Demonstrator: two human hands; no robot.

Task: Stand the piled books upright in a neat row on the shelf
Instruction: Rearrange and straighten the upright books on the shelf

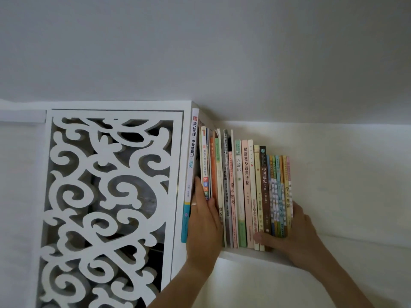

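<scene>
A row of several books (242,192) stands upright on a white shelf (249,255). At its left end a tall white book with a teal foot (190,165) leans against the cabinet side. My left hand (203,221), with a ring on one finger, lies flat with straight fingers against the spines just right of that tall book. My right hand (293,236) holds the right end of the row: its thumb presses the lower spines of the thin books, and its fingers wrap round the outermost pale book (288,187).
A white cabinet door with a carved scroll pattern (106,207) fills the left. The white wall (355,174) runs behind and to the right of the row, where the shelf board continues.
</scene>
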